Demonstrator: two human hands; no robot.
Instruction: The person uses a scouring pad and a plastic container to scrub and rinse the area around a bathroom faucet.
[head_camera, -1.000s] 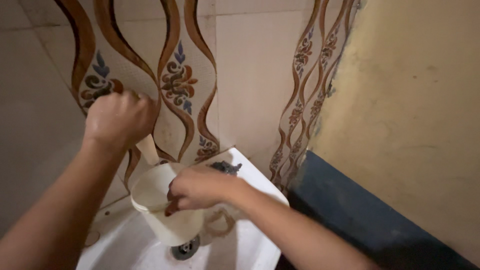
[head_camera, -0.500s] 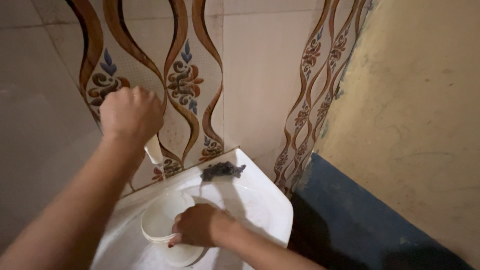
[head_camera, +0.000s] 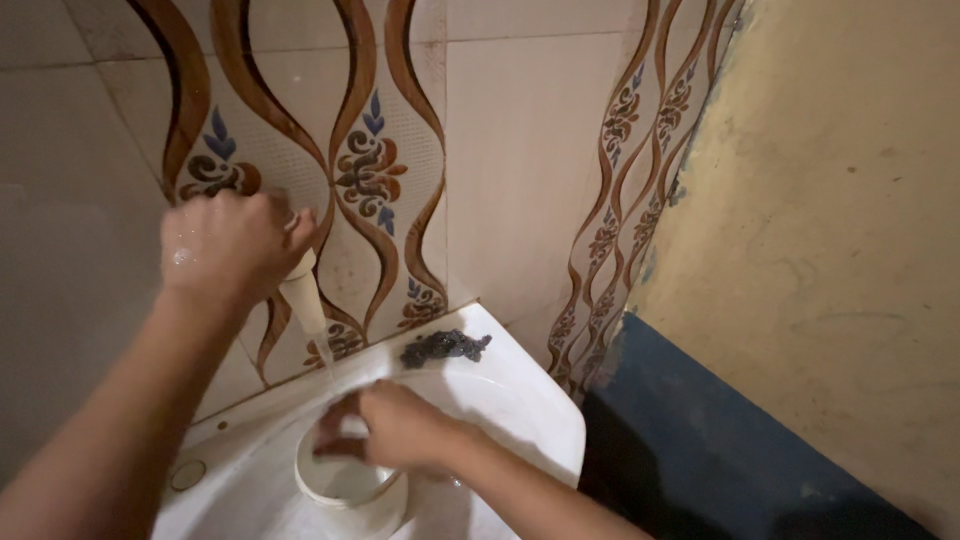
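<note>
Two hands at work over the basin; one on the tap, one on the cup.

My left hand (head_camera: 232, 247) has its fingers curled tight round the top of the white tap (head_camera: 303, 296), water running from the spout; my right hand (head_camera: 395, 428) pinches the rim of the white cup (head_camera: 350, 485), fingers folded over its edge; the cup sits inside the white sink (head_camera: 520, 400), under the stream; a dark scrubber (head_camera: 444, 346) lies on the sink's back edge, against the patterned tiles (head_camera: 370, 170).

A dark scrubbing pad (head_camera: 446, 346) lies on the white basin's back rim (head_camera: 530, 395), just beyond the right hand. Patterned tiles (head_camera: 375, 170) (brown waves, blue flourishes) rise behind the left hand; a yellow-and-blue wall (head_camera: 820, 250) stands off right.
</note>
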